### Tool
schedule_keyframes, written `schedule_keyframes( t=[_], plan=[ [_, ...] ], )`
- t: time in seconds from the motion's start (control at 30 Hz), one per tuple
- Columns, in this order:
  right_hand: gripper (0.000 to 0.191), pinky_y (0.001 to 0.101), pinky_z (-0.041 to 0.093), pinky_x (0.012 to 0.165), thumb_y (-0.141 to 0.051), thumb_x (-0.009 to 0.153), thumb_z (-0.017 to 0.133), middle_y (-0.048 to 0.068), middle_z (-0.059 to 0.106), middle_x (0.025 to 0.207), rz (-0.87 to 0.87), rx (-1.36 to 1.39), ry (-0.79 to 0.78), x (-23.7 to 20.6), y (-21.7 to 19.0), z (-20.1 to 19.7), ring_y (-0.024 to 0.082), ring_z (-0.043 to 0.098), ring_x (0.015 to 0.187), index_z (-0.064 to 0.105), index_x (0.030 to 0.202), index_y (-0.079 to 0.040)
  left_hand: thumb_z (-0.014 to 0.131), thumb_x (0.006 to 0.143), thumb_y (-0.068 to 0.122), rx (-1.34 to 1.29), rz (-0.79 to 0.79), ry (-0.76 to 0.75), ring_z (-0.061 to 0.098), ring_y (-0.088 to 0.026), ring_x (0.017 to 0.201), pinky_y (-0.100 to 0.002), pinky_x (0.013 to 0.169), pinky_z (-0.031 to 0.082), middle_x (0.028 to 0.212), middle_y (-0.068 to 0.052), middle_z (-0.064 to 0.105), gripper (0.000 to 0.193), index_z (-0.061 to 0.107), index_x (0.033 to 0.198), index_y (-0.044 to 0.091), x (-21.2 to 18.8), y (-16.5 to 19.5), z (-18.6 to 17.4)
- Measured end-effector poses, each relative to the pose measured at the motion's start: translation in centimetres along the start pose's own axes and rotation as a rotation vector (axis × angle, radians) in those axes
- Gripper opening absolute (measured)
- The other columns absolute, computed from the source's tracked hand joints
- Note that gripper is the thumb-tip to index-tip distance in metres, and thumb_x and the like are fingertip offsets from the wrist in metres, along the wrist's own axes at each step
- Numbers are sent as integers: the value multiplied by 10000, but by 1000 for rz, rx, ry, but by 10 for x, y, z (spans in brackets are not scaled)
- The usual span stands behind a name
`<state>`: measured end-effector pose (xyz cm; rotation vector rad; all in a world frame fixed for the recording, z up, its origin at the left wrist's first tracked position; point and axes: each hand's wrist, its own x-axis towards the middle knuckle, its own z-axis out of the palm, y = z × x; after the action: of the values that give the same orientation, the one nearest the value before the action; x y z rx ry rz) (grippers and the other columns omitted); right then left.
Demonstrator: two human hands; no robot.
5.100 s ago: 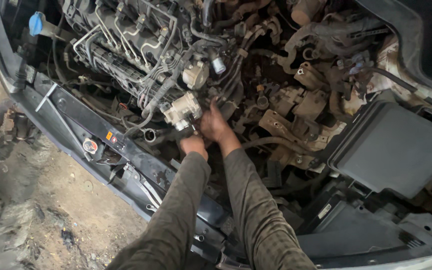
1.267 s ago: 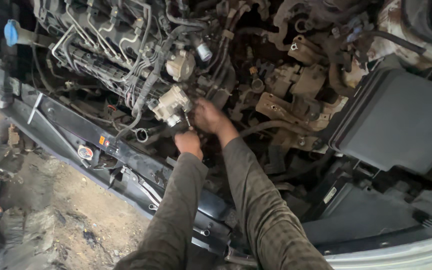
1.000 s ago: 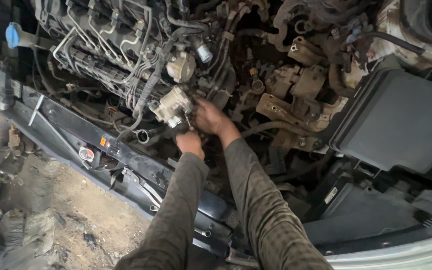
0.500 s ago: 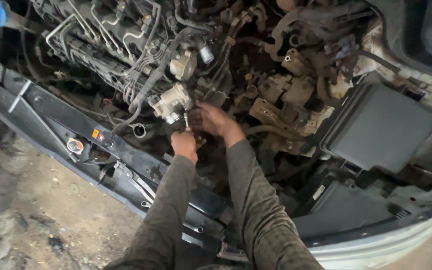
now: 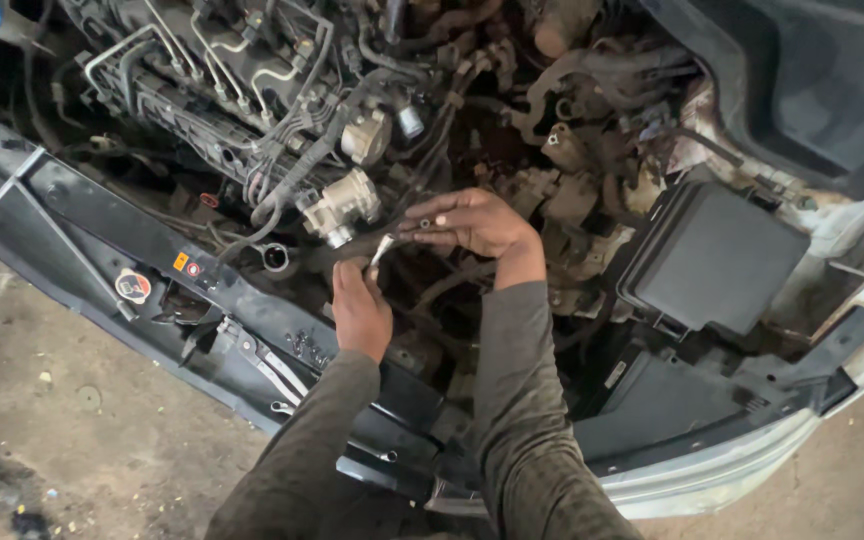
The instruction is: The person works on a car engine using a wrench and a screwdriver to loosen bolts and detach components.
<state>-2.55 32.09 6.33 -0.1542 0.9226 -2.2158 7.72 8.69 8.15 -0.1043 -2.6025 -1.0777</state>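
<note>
From my feed, both arms wear long, snug sleeves (image 5: 512,420) in a dark grey-olive knit with a faint check pattern. Cuffs end at the wrists, so the left hand (image 5: 360,312) and right hand (image 5: 477,222) are bare, no gloves.

Daylight falls evenly over an open engine bay. Below and to the left of the grip lies a dusty concrete floor (image 5: 62,420), stained dark in patches and strewn with small bits of litter. A black front crossbar (image 5: 152,240) runs slantwise between floor and engine. To the right of the grip sits a black plastic box (image 5: 717,255), and beyond it the white body panel (image 5: 852,350) curves along the corner.
</note>
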Motion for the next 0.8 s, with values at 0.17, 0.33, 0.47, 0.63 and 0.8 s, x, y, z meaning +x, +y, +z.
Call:
schedule_keyframes(
  t=[0.17,0.33,0.47,0.63,0.8],
  plan=[
    [359,448,555,1089,45,951,632,298,672,1270,-66,-50,44,-1,-22,36,402,677,1209,614,1294,151,528,1054,121,-265,-478,-142,656,-278,787,-387,727,512,896,-163,634,120,521,1101,11,1,1,-5],
    [295,425,615,898,-1,926,704,243,744,1130,-70,-433,275,16,-29,93,351,744,1031,703,1205,94,471,1138,147,-1378,-488,-25,678,-211,1034,-369,977,612,1084,-115,659,177,541,1057,7,13,-3,-14],
    [218,375,604,844,-58,906,737,125,789,1091,-246,-1085,473,14,2,145,268,786,982,772,1117,-21,499,994,200,-1454,-614,-68,666,-291,1143,-422,1042,521,1250,-176,676,280,595,1167,2,20,2,-24],
    [150,427,564,882,-30,919,669,152,676,1094,-621,-1598,450,4,40,174,365,673,1068,684,1066,-8,451,1115,238,-2073,-721,-60,535,-325,1375,-457,1234,368,1384,-174,626,241,587,1063,46,8,-2,-15],
    [145,409,556,815,-63,920,660,154,651,1044,-571,-1611,434,-5,48,176,355,665,1003,708,1056,-43,461,1078,220,-2021,-933,29,589,-277,1182,-405,1047,463,1234,-142,663,213,601,1036,65,-24,-37,-3]
  ],
)
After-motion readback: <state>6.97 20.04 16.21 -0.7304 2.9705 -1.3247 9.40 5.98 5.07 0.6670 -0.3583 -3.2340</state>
